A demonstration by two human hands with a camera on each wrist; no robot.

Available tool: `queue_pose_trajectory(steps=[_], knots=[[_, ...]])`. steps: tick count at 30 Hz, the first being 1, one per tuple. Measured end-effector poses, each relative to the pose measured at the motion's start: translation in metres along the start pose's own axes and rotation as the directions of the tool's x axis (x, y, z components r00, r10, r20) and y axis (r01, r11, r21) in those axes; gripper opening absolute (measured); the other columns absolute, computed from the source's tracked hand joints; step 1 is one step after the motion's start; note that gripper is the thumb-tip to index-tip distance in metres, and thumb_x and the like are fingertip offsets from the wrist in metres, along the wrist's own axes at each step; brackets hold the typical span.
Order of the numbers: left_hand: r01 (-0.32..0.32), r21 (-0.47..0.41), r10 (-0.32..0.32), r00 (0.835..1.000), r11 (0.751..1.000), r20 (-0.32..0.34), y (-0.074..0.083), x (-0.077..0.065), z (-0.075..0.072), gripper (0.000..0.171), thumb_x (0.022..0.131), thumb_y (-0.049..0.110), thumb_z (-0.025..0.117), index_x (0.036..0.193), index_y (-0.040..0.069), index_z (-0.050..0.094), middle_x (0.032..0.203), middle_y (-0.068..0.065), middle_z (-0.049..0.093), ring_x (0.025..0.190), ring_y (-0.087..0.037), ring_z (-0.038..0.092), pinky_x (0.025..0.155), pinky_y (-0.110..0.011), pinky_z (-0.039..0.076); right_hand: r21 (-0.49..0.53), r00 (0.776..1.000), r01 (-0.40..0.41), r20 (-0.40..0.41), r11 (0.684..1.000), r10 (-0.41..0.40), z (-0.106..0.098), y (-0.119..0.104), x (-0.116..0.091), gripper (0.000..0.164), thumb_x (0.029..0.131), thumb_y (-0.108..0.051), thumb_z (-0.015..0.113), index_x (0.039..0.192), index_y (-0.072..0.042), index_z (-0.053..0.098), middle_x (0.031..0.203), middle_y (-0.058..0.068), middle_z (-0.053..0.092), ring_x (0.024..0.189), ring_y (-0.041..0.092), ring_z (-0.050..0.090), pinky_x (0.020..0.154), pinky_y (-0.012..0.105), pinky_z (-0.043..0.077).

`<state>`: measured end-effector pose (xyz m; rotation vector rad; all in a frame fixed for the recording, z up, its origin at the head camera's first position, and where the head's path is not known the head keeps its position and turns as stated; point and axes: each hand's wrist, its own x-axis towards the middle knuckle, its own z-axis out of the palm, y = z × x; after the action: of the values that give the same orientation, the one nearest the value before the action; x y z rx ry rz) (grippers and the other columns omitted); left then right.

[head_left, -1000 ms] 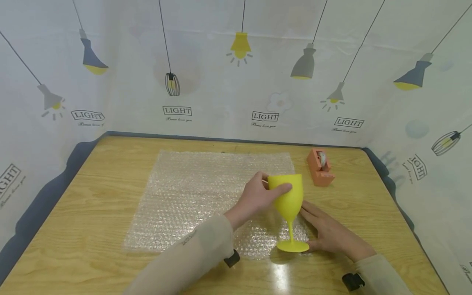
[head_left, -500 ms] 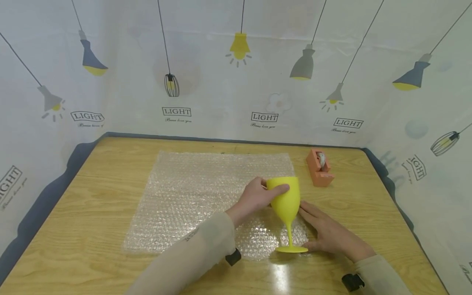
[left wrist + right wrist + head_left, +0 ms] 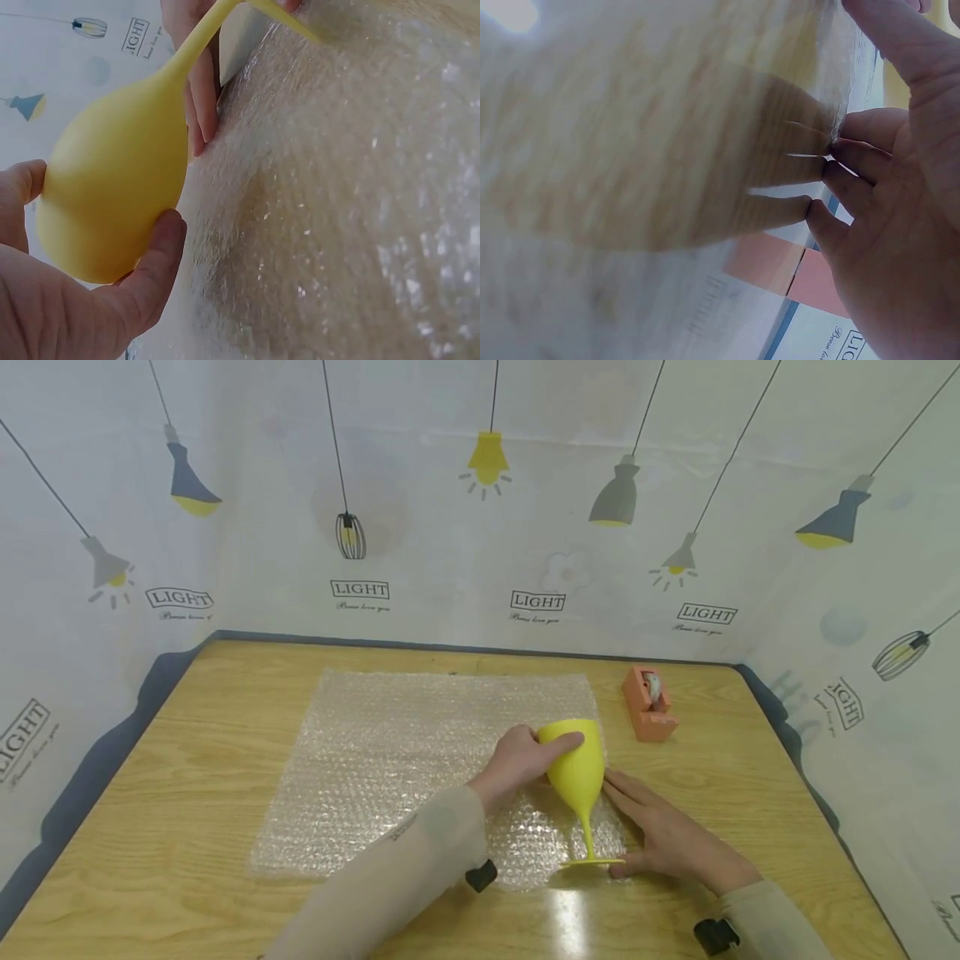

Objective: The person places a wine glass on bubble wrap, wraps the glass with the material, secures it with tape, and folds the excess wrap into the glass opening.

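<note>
A yellow plastic wine goblet (image 3: 577, 768) stands over the right front part of a clear bubble wrap sheet (image 3: 397, 752), leaning slightly. My left hand (image 3: 517, 760) holds it by the bowl, thumb across the near side; the left wrist view shows fingers (image 3: 154, 262) around the bowl. Whether the goblet's foot touches the sheet, I cannot tell. At the sheet's right edge lies my right hand (image 3: 663, 831), its fingers stretched out and its thumb beside the goblet's foot. In the right wrist view those fingertips (image 3: 821, 214) touch down along the sheet's edge.
A salmon-coloured tape dispenser (image 3: 649, 703) with a roll in it sits on the wooden table (image 3: 202, 752) behind the right hand. A white cloth (image 3: 435, 543) printed with lamps encloses the table's back and sides.
The goblet and left hand have shifted slightly left, and the goblet's foot now appears almost edge-on. The right hand stays at the sheet's edge.
</note>
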<state>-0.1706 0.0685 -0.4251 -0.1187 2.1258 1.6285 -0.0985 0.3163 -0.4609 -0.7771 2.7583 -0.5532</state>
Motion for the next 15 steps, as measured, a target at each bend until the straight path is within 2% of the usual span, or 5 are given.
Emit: queue_pose_trajectory(steps=[9, 15], knots=[[0.063, 0.037, -0.063, 0.998, 0.997, -0.012, 0.001, 0.010, 0.003, 0.076, 0.080, 0.063, 0.080, 0.118, 0.000, 0.063, 0.101, -0.006, 0.066, 0.092, -0.022, 0.066, 0.091, -0.040, 0.056, 0.005, 1.000, -0.027, 0.014, 1.000, 0.027, 0.001, 0.001, 0.000, 0.124, 0.071, -0.071, 0.079, 0.161, -0.001, 0.029, 0.171, 0.016, 0.019, 0.153, 0.045, 0.024, 0.118, 0.060, 0.032], [0.066, 0.094, -0.064, 0.998, 0.993, -0.024, 0.003, 0.015, 0.007, 0.090, 0.078, 0.067, 0.078, 0.130, -0.004, 0.058, 0.111, -0.009, 0.065, 0.098, -0.023, 0.062, 0.098, -0.043, 0.054, 0.009, 0.999, -0.025, 0.020, 1.000, 0.025, -0.001, 0.000, -0.001, 0.123, 0.072, -0.070, 0.079, 0.160, 0.001, 0.030, 0.170, 0.018, 0.019, 0.152, 0.045, 0.024, 0.118, 0.061, 0.032]])
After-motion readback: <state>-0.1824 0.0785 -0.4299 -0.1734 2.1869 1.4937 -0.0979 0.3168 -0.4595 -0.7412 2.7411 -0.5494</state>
